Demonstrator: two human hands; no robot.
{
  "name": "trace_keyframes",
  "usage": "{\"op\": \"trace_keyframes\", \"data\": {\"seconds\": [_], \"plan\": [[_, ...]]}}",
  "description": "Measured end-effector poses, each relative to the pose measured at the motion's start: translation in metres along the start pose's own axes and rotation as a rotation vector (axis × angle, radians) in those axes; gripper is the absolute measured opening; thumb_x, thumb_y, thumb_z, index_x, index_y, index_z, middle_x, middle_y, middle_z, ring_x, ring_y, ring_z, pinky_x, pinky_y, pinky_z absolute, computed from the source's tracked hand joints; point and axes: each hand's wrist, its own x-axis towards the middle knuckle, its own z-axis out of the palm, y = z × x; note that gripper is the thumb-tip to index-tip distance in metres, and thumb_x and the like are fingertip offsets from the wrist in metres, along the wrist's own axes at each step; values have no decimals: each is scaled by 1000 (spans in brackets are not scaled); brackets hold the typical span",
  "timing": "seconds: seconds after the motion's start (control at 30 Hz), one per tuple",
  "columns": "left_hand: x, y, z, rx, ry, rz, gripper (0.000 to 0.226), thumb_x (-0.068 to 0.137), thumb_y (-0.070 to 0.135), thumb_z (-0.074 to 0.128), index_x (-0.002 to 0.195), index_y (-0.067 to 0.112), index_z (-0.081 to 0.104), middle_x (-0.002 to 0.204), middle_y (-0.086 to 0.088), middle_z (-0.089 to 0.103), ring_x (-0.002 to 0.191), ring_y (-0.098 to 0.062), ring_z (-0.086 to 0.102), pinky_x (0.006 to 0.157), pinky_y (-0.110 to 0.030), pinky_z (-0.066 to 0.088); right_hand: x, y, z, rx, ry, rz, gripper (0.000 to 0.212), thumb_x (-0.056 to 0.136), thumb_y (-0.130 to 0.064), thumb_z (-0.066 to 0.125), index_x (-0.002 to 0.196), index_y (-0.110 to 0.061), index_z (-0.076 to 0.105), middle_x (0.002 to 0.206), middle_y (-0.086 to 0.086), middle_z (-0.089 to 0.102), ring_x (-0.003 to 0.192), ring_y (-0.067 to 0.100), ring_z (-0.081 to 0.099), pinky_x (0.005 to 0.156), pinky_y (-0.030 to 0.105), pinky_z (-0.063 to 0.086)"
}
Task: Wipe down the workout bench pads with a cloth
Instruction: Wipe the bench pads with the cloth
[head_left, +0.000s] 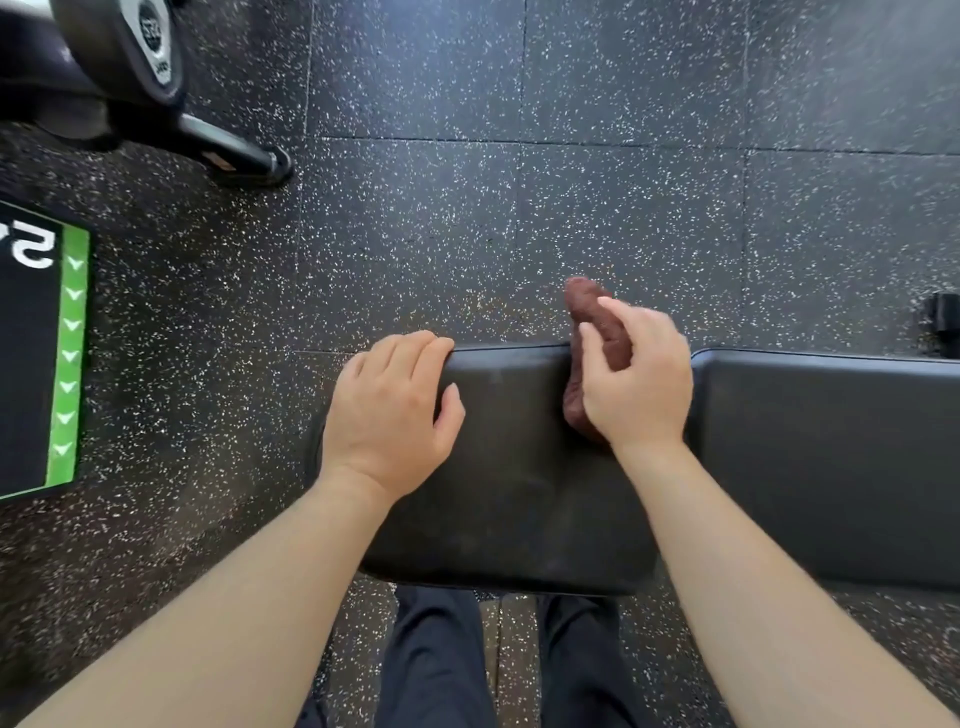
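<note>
**A:** Head view. First entry?

**B:** Cloth (589, 304): brown, towel-like, bunched into a roll. It lies at the right end of the seat pad (519, 493), across the far edge, with one end poking out over the floor (519, 208). The right hand (639, 384) is on it, grip closed round the roll, fingers curled over the top.

**A:** Second entry?

**B:** Left hand (389, 410): at the far left corner of the seat pad. Grip narrow, fingers hooked over the far edge, thumb on the top face. I judge it to be steadying.

**A:** Handling notes?

**B:** Cloth: light, soft and limp. It would probably unroll if pinched by a corner, so take it mid-bundle with the palm pressing down. Pads: firm, with a smooth cover that is probably slick. The back pad (831, 467) sits just beside the seat pad's right edge, across a narrow gap.

**A:** Sundries?

**B:** Green-edged mat (67, 364) on the floor, well apart to the left. Dark gym equipment (130, 52) beyond the far left. The person's dark trousers (436, 665) at the near edge.
</note>
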Motion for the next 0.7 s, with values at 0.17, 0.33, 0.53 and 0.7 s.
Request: {"op": "trace_keyframes", "data": {"seconds": [0.17,0.33,0.53,0.7], "plan": [[0,0,1,-3,26,2,42,83,31,45,116,10,59,113,-6,62,105,-26,54,86,-37,39,13,0,-2,-69,-57,113,27,84,-37,59,109,-27,63,111,-2,61,103,28,54,85,38,41],[0,0,1,-13,22,-7,42,83,32,44,116,10,59,114,-5,62,105,-26,55,86,-38,42,-13,-34,6,-56,-64,40,30,82,-42,55,108,-29,64,111,-4,62,101,27,56,81,39,42],[-1,-2,0,-52,-9,-18,45,83,35,42,118,12,59,116,-4,62,107,-24,56,87,-38,43,-9,-28,5,-70,-136,-129,35,83,-47,49,111,-30,63,109,-3,64,101,26,57,85,40,45],[-9,-27,-8,-168,-58,108,48,85,35,41,124,13,57,123,-4,59,112,-24,54,89,-39,45,6,-24,4,-132,-39,181,29,86,-40,55,112,-30,61,115,5,61,109,33,52,90,45,43]]}}
